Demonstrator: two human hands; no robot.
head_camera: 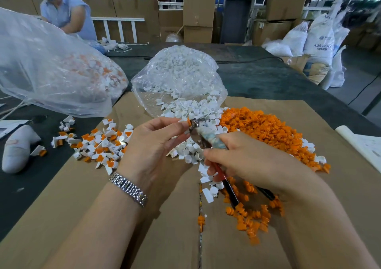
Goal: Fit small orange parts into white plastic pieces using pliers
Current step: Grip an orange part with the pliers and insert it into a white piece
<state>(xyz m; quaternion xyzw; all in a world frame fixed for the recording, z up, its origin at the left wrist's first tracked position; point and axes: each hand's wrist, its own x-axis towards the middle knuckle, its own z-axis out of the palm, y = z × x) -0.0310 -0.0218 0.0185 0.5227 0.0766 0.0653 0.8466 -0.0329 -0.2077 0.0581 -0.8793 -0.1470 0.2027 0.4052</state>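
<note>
My left hand (153, 143) pinches a small white piece with an orange part (188, 122) between thumb and fingertips. My right hand (250, 161) grips the red-and-black handles of the pliers (203, 134), whose metal jaws close on that orange part. A pile of loose orange parts (266, 130) lies to the right on the cardboard (99, 217). Loose white pieces (191, 151) lie under the hands and spill from an open clear bag (179, 79). Assembled white-and-orange pieces (103, 145) are heaped to the left.
A large clear bag of assembled pieces (51, 66) stands at the left. More orange parts (251, 219) are scattered near the front. A white object (17, 149) lies at the left edge. Another person (64, 11) works at the far left; boxes and sacks stand behind.
</note>
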